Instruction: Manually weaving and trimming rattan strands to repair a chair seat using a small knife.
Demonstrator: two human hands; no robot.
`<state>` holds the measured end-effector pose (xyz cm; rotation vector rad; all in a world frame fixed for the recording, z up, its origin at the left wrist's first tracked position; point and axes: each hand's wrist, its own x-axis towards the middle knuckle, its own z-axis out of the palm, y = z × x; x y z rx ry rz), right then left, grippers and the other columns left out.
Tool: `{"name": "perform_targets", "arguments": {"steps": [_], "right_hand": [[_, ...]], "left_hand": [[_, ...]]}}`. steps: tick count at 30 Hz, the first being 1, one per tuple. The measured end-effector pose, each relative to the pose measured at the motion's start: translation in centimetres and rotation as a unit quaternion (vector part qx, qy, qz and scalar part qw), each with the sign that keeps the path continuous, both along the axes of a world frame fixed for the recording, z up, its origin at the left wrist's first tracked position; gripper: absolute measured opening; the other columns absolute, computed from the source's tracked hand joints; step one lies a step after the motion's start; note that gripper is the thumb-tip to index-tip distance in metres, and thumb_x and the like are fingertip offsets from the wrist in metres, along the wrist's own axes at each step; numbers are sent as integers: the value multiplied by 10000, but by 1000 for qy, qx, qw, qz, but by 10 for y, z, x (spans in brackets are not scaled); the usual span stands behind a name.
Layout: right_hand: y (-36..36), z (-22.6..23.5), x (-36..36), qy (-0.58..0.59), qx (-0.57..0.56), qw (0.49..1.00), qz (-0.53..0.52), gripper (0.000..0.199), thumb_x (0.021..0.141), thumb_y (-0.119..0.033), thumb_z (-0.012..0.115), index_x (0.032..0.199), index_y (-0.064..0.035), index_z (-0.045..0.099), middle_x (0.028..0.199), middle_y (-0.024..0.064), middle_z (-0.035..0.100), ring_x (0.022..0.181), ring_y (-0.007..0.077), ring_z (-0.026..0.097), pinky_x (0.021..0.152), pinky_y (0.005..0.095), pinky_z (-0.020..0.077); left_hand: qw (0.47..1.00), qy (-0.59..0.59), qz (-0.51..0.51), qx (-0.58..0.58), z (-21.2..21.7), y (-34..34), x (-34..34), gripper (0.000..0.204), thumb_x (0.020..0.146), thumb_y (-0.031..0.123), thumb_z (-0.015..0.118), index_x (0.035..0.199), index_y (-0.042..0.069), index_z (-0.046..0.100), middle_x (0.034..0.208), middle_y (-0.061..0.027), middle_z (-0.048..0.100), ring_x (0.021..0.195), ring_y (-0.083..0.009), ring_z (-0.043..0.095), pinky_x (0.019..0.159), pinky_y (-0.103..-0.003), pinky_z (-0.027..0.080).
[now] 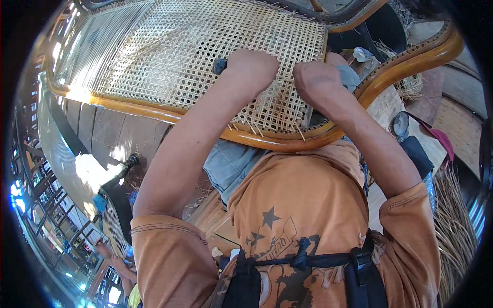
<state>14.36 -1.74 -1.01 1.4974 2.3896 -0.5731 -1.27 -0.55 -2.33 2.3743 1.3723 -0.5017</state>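
The woven cane panel stretches across the varnished wooden frame in front of me. My left hand is a closed fist, knuckles up, over the panel's near right part. A dark blunt end, like a tool handle, juts from its outer side; the tool's other end is hidden. To its right, a small gap away, my right hand is also closed near the panel's right edge. Whatever its fingers hold is hidden beneath it. Loose cane ends stick out along the near edge.
The frame's curved arm sweeps out at the right. Bundled cane strands stand at the lower right, with a round glass-like thing above them. Another curved furniture piece is at the left. Another person's hand shows at the lower left.
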Motion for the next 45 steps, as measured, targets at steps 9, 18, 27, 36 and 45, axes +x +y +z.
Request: {"name": "perform_targets", "arguments": {"steps": [9,18,27,36,45], "right_hand": [[-11,-13,-2,-28,64,997,24,173,766,-134,534,803,-98,699,772,127,673,776,297,648,690,414,488],[-25,-21,-2,61,133,989,-23,148,750,-134,531,769,-98,673,808,121,661,853,291,593,748,432,441],[7,-1,-20,327,128,934,-65,189,827,-221,539,871,-57,623,721,137,615,711,307,609,642,416,460],[-4,-30,-3,215,-119,960,-134,229,796,-253,572,846,-37,631,717,200,598,710,345,602,668,419,467],[5,-22,-6,252,-114,952,-131,217,808,-222,574,874,-20,618,737,197,597,709,320,594,664,391,466]], "left_hand": [[999,-25,-26,25,6,-10,-1,166,801,174,547,817,64,670,791,-138,663,766,-294,659,655,-398,525],[996,25,42,-73,17,7,10,214,764,145,543,903,45,671,881,-149,670,836,-294,656,716,-401,517],[980,86,144,-110,47,3,-60,352,813,400,601,785,60,691,711,-133,642,669,-234,638,683,-393,508],[991,63,80,-93,37,0,-15,184,801,181,563,882,60,676,878,-131,668,830,-271,655,707,-397,514],[989,94,-8,-112,42,17,9,205,762,130,585,928,58,681,899,-118,675,836,-268,660,717,-397,520]]}}
